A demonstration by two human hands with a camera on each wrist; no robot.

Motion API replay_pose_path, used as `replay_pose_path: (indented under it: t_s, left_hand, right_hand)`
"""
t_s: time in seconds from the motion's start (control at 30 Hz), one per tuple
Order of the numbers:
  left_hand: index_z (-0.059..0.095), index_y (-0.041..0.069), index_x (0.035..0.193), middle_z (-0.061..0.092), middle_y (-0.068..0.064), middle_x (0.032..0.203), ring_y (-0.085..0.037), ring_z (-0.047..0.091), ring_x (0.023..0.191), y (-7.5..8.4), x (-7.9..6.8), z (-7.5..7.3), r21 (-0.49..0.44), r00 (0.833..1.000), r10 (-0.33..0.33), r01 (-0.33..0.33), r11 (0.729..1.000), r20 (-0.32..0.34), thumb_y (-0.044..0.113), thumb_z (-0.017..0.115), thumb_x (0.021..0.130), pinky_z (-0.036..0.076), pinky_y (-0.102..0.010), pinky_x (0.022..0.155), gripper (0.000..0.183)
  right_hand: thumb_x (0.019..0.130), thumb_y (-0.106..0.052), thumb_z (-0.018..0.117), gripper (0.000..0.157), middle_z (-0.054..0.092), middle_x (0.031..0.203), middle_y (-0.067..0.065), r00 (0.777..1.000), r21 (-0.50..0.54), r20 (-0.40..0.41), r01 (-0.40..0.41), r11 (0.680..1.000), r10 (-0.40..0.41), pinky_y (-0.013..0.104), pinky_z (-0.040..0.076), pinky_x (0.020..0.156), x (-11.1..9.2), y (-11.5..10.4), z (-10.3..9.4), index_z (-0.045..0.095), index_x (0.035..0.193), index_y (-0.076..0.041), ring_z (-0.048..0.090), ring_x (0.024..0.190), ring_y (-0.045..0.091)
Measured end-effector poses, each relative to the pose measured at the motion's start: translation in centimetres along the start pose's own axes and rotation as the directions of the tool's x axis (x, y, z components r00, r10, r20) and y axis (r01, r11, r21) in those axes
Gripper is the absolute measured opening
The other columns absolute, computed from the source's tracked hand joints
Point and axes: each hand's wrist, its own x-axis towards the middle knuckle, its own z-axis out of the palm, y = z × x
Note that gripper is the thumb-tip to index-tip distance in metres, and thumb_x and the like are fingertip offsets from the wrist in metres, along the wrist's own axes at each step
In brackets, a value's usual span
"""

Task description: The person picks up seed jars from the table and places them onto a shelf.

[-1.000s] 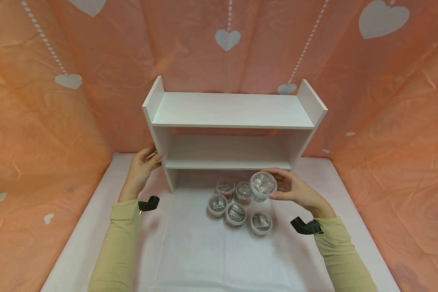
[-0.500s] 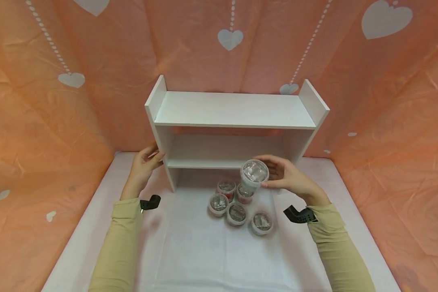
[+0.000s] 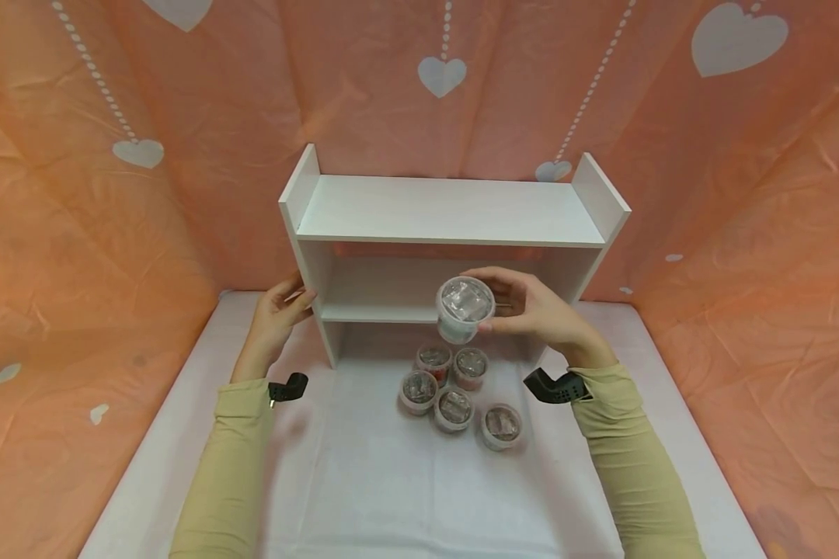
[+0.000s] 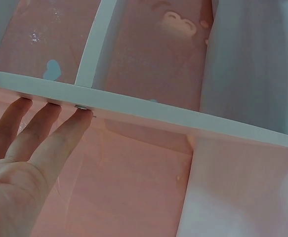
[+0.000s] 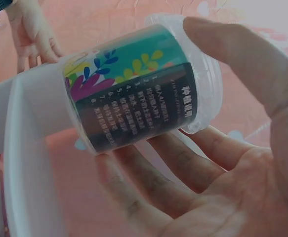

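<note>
- One left hand (image 3: 276, 318), fingers spread, touches the side of the shelf (image 3: 447, 210).
- Five lidded tubs (image 3: 454, 409) stand on the tabletop (image 3: 391, 489).
- Raised tub (image 3: 464, 304) before the lower board (image 3: 384, 299), pinched by the right hand (image 3: 541, 314): carrying seems the step; next probably calls for clearing the board's edge.

An orange-pink backdrop (image 3: 734, 210) printed with pale hearts (image 3: 442, 76) borders a white tabletop (image 3: 377, 489).

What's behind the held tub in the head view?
The shelf unit's lower board shows left of and above the tub; the stretch directly behind the tub is covered.
</note>
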Motion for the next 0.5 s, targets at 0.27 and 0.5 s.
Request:
replay_pose_path:
  t_s: [0.27,0.5]
  left_hand:
    - [0.039,0.001,0.145,0.041,-0.017,0.143,-0.03,0.046,0.124,-0.1,-0.1,0.0,0.009,1.0,-0.018,0.018,1.0,-0.007,0.012,0.058,0.096,0.051,-0.028,0.091,0.053]
    - [0.038,0.0,0.145,0.04,-0.018,0.144,-0.029,0.047,0.123,-0.2,0.0,0.0,0.012,1.0,-0.006,0.006,1.0,-0.006,0.011,0.058,0.097,0.052,-0.026,0.089,0.053]
  right_hand:
    - [0.079,0.001,0.076,0.065,0.058,0.123,0.016,1.0,-0.013,0.012,0.002,1.0,-0.002,0.041,0.051,0.093,1.0,-1.4,0.3,0.048,0.138,-0.006,0.056,0.111,0.031]
    - [0.081,0.0,0.075,0.063,0.057,0.124,0.016,0.999,-0.034,0.024,0.046,0.998,-0.045,0.038,0.053,0.089,2.1,-2.8,0.3,0.049,0.137,-0.005,0.055,0.111,0.031]
